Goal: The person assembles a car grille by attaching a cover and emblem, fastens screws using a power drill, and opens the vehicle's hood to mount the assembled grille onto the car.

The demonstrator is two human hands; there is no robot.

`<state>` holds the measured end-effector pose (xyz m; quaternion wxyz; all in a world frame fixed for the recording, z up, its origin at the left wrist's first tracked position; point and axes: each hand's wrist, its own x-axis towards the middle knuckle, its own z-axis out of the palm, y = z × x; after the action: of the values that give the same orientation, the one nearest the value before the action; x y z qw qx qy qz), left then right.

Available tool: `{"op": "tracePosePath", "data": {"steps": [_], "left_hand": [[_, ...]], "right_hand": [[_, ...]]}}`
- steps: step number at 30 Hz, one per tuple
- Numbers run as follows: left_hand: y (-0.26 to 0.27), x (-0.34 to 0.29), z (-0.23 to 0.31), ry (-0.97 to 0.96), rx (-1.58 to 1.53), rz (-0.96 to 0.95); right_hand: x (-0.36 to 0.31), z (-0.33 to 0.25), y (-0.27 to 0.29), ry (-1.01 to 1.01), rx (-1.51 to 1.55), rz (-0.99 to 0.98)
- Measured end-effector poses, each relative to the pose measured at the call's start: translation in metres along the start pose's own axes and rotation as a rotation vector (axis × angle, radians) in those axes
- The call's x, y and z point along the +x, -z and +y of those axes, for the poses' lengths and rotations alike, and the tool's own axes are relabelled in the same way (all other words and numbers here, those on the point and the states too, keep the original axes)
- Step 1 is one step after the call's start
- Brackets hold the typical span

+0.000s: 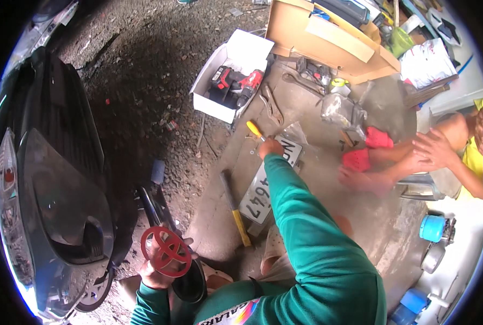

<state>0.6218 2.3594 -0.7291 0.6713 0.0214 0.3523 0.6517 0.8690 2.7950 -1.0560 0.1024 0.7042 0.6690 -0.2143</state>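
Note:
My left hand [156, 271] is closed around a red oval car emblem [167, 251] with looped bars inside, held upright above my lap. My right hand [271, 147] reaches forward and closes on the shaft end of a screwdriver [254, 129], whose yellow handle points away from me. Under my right hand and sleeve lies a white licence plate [256, 200] with dark characters, partly covered by the arm. To its left rests a hammer [236, 211] with a dark and yellow handle. A long black glossy part [190, 284] leans by my left leg, behind the emblem.
A car bumper with headlight [52, 184] stands at the left. Ahead are a white box [220, 105] holding a red-black cordless drill [236, 84], pliers [272, 108], a wrench [301, 81] and a cardboard box [323, 40]. Another person in red shoes [356, 160] sits at the right.

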Motion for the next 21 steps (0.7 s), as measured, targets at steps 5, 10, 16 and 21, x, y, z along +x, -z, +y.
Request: {"op": "tracePosePath", "data": {"steps": [5, 10, 16, 21], "left_hand": [[0.002, -0.003, 0.001, -0.006, -0.029, 0.048], [-0.020, 0.009, 0.001, -0.059, 0.073, 0.001], [-0.044, 0.012, 0.002, -0.060, 0.026, -0.116], [-0.041, -0.045, 0.007, -0.187, 0.011, -0.113]], "right_hand": [[-0.010, -0.023, -0.016, 0.051, 0.035, 0.000], [-0.010, -0.003, 0.007, 0.274, 0.302, -0.016], [-0.102, -0.031, 0.040, 0.128, 1.124, -0.340], [-0.298, -0.107, 0.125, 0.436, 1.561, -0.923]]}}
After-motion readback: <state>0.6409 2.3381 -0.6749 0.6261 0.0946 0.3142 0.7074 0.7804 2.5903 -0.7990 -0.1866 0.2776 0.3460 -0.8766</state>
